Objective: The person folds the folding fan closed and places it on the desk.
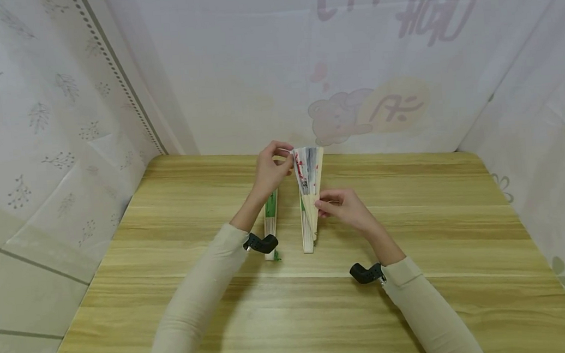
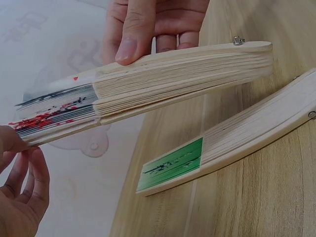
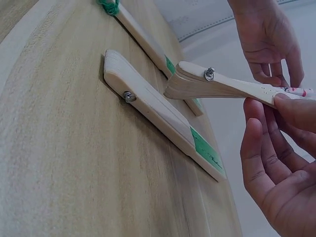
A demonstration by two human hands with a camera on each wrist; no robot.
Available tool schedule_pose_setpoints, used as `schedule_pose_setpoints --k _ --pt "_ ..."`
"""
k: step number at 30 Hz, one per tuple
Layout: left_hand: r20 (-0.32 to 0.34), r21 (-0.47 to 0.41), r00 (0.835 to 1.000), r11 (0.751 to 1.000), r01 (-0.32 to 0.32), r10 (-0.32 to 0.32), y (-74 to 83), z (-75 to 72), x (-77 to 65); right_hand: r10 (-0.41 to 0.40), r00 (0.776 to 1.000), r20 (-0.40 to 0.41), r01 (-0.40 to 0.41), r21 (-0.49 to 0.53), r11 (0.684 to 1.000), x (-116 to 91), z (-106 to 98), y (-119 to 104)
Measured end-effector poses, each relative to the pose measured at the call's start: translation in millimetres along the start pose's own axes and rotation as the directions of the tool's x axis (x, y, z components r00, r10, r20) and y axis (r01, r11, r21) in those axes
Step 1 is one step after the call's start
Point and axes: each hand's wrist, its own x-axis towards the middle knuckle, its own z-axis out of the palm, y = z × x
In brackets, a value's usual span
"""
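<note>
A folding fan [image 1: 310,169] with pale ribs and a white, grey and red-flowered leaf is held above the table, spread a little. My left hand [image 1: 269,172] pinches its upper left edge, at the leaf's outer end in the left wrist view. With thumb and fingers my right hand [image 1: 345,207] grips the fan's right side, around the middle of its length. Below it, partly hidden, lies a closed green-leafed fan [image 3: 148,108]. A second closed green fan [image 1: 269,210] lies to the left, partly behind my left wrist; its green tassel [image 3: 109,7] shows in the right wrist view.
The wood-grain table [image 1: 410,310] reaches back to a pale printed curtain [image 1: 236,81]. More patterned cloth [image 1: 41,177] hangs along the left side, and another panel stands on the right. A black wrist camera [image 1: 366,273] sits on each forearm.
</note>
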Motion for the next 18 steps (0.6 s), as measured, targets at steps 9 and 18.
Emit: schedule_pose_setpoints --k 9,18 --pt "0.009 -0.041 0.999 0.998 0.048 -0.048 -2.4 3.2 -0.8 0.037 0.999 -0.007 -0.037 -0.014 0.999 0.4 1.2 -0.3" --pt "0.057 -0.058 0.996 0.996 0.066 -0.062 -3.9 0.0 -3.4 0.031 0.999 0.012 -0.031 -0.006 0.999 0.1 2.3 0.6"
